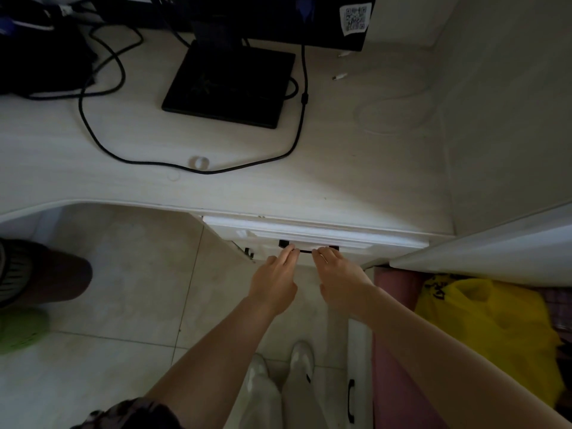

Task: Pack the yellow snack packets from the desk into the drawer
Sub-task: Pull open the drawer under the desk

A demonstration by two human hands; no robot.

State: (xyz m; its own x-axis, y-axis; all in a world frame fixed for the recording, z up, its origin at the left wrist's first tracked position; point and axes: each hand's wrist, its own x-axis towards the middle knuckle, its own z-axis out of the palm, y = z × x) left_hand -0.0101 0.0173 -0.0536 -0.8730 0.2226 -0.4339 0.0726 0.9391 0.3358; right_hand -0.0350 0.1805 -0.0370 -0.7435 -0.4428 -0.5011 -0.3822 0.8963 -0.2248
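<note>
The white drawer (315,232) sits under the desk's front edge, pushed in or nearly so, with a black handle (305,251) on its front. My left hand (275,278) reaches to the handle with straight fingers whose tips touch its left end. My right hand (339,274) lies beside it, fingertips at the handle's right part, fingers fairly straight. No yellow snack packets show on the white desk (356,168). The drawer's inside is hidden.
A black monitor stand (229,85) and black cables (93,128) lie on the desk, with a small clear ring (199,162). A yellow plastic bag (483,332) sits low at the right beside a pink panel. Another person's leg (46,274) is at the left.
</note>
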